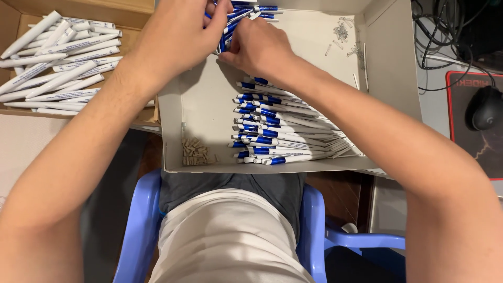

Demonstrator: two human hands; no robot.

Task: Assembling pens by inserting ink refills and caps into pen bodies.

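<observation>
My left hand and my right hand meet at the far side of a shallow grey cardboard box. Between their fingers they pinch a blue and white pen that stands nearly upright. More blue and white pens lie just beyond the fingers. A neat pile of the same pens fills the box's near right part, under my right forearm. Small beige parts are heaped in the near left corner of the box.
A brown cardboard box at the left holds many white pen barrels. Thin springs and refills lie at the grey box's far right. A black mouse sits on a red-edged pad at the right. A blue plastic chair is below.
</observation>
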